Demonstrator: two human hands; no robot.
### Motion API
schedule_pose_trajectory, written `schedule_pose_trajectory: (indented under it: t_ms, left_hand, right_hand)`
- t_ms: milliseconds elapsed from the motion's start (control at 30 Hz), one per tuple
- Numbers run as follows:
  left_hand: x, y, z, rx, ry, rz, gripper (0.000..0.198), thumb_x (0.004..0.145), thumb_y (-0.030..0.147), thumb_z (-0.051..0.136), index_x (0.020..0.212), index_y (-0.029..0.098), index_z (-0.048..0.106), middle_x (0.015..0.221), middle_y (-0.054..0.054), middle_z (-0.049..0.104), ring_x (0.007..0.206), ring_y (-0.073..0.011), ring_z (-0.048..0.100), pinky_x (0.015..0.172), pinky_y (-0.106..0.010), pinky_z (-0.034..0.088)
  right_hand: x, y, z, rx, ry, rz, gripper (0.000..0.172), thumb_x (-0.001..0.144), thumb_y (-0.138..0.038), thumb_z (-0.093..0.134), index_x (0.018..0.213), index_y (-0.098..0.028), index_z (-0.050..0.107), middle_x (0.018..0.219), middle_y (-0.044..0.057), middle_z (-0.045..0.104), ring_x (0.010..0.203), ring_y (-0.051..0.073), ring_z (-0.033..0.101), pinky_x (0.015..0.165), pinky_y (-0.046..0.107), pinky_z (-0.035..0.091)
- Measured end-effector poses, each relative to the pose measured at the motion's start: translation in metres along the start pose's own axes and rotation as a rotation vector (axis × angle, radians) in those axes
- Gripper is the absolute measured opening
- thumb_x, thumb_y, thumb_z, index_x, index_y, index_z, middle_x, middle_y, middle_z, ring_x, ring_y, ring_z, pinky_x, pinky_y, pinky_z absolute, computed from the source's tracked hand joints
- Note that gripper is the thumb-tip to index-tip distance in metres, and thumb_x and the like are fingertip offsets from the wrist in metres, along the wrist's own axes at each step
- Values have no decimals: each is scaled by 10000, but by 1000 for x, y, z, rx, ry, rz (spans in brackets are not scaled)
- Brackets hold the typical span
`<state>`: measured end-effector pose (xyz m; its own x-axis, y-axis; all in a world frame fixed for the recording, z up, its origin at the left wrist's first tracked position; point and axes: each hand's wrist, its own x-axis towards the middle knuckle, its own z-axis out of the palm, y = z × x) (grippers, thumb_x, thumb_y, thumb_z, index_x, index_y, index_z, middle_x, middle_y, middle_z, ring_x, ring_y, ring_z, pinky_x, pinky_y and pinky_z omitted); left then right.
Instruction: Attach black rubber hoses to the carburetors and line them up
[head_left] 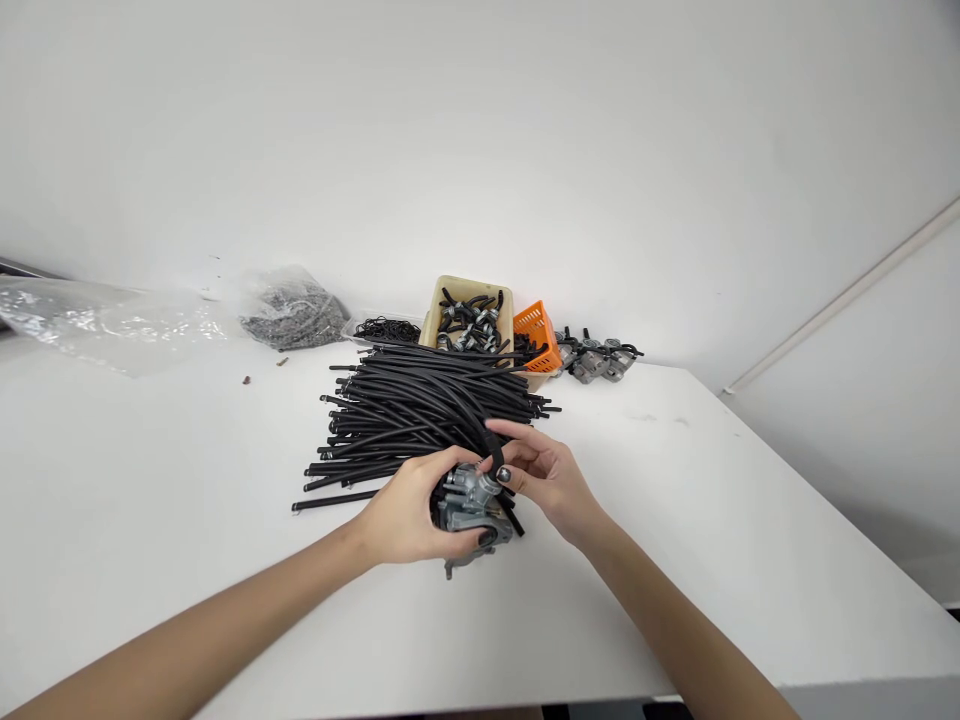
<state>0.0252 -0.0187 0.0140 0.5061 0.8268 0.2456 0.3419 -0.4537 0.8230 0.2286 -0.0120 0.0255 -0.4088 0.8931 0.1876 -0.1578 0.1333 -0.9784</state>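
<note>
My left hand (pixel 420 505) is wrapped round a grey metal carburetor (pixel 472 505), its thumb across the near side. A short, curved black rubber tube (pixel 495 452) stands up from the carburetor's silver top collar. The thumb and fingers of my right hand (pixel 546 478) pinch this rubber tube low down, by the collar. Just behind both hands lies a wide pile of black rubber hoses (pixel 405 400), partly covered by my left hand. Part of the carburetor is hidden by my left palm.
Behind the hoses stand a cream bin (pixel 430 325) of black elbow pieces with metal fittings and an orange basket (pixel 553 350) of black parts. More carburetors (pixel 596 358) sit at right. A clear tray of black rings (pixel 386 330) and a plastic bag (pixel 292 310) are at left.
</note>
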Motion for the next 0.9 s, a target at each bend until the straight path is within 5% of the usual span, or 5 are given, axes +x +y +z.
schedule_pose_trajectory:
  t_ms: [100,600,900]
  left_hand:
    - [0,0,0,4,-7,-10,464,617,270,692,1058,284,549,924,85,617,795,-128,567,724,-220,426]
    - [2,-2,0,7,-12,-10,484,626,282,693,1088,282,550,945,79,620,818,-132,575,745,-229,425]
    - [2,-2,-1,25,-22,-27,486,631,291,679,1102,290,559,999,65,629,883,-157,593,785,-251,450]
  right_hand:
    - [1,1,-1,44,-27,-24,514,805,-246,704,1278,-261,505,780,-10,643,810,145,654,715,267,523]
    - [0,1,-3,-8,-96,-105,430,880,-230,611,1277,-259,451,877,24,662,865,151,662,771,294,528]
    - [2,3,1,-132,75,-12,534,762,-324,738,1238,-253,508,758,-12,550,691,113,544,647,246,468]
